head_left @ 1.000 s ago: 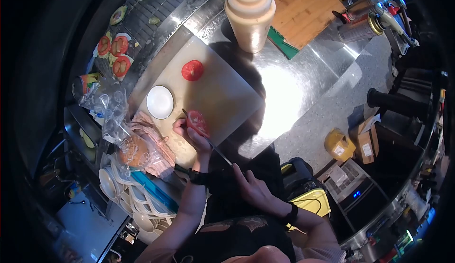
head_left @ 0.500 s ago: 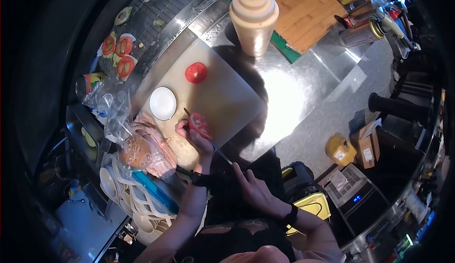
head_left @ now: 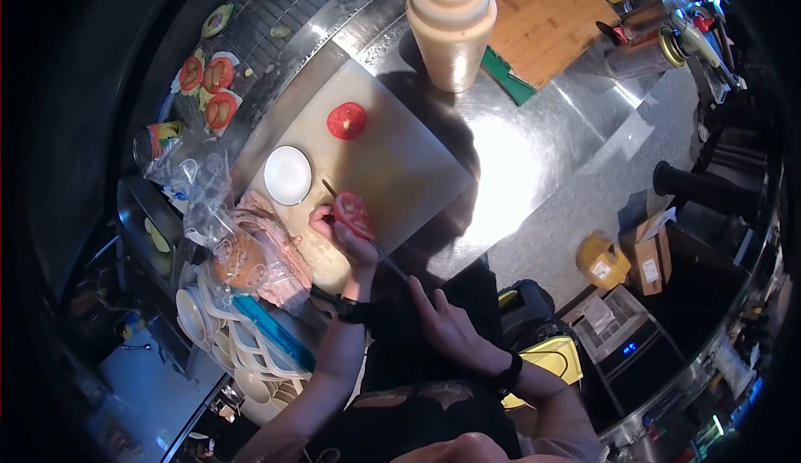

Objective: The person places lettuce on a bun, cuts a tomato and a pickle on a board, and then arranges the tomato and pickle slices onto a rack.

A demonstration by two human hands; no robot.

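Observation:
My left hand (head_left: 349,244) is closed around a cut tomato (head_left: 352,212) over the near part of a pale cutting board (head_left: 400,158). A long knife (head_left: 391,267) runs along the tomato, its tip showing past the fruit's far side. My right hand (head_left: 442,317) grips that knife at its near end, index finger stretched along it. Farther up the board lies a tomato slice (head_left: 346,121), cut face up. To the left of the tomato sits a small white bowl (head_left: 288,175).
Sliced meat (head_left: 279,254) and a bun (head_left: 239,260) in clear plastic lie left of my left hand. A squeeze bottle (head_left: 452,42) stands behind the board, beside a wooden board (head_left: 542,21). Lettuce topped with tomato slices (head_left: 219,75) rests on a wire rack at upper left.
The view has shifted slightly. Both hands keep their hold on the tomato and knife, and their positions are nearly the same.

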